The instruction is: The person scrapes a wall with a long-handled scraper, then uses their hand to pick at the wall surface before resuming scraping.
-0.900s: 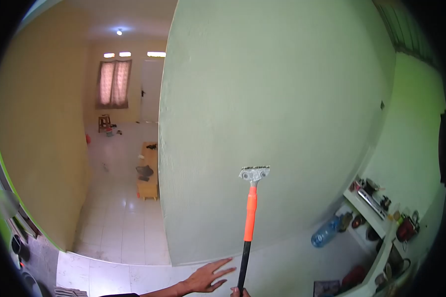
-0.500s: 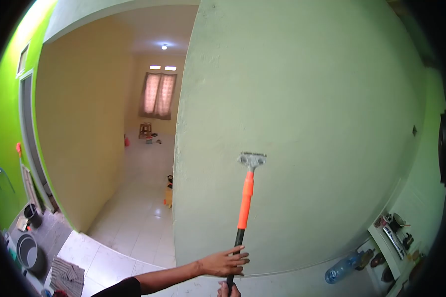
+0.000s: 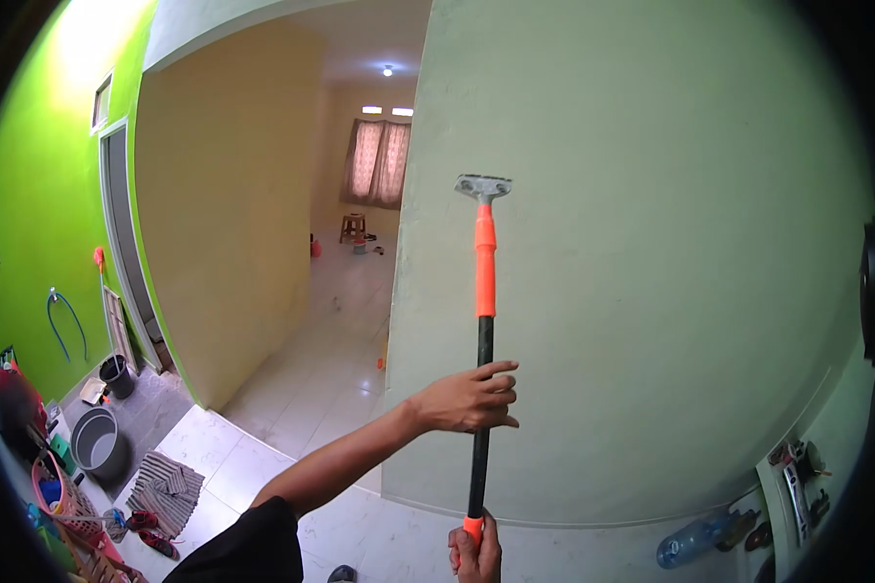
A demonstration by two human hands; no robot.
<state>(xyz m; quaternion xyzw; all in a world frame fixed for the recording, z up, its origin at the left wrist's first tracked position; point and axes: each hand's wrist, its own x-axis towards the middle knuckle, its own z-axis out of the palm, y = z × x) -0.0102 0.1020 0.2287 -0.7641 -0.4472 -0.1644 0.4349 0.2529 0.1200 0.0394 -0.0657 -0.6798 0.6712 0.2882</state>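
A long-handled scraper (image 3: 485, 272) stands nearly upright in front of the pale green wall, with an orange sleeve and a black pole. Its grey metal head (image 3: 483, 187) overlaps the wall in this view. My left hand (image 3: 470, 400) reaches in from the left and lies across the middle of the black pole, fingers loosely bent around it. Lower down, my right hand (image 3: 475, 554) is closed around the orange grip at the bottom end.
Left, a grey basin (image 3: 99, 442), a black bucket (image 3: 117, 377) and a striped cloth (image 3: 165, 491) lie on the floor near a pink basket (image 3: 63, 496). An opening leads to a room with a stool (image 3: 352, 227). A blue bottle (image 3: 688, 546) lies by a shelf at right.
The scraper has moved up in view, and both hands have risen with it. My left hand's fingers are more bent around the pole. The view has shifted, showing more floor at left.
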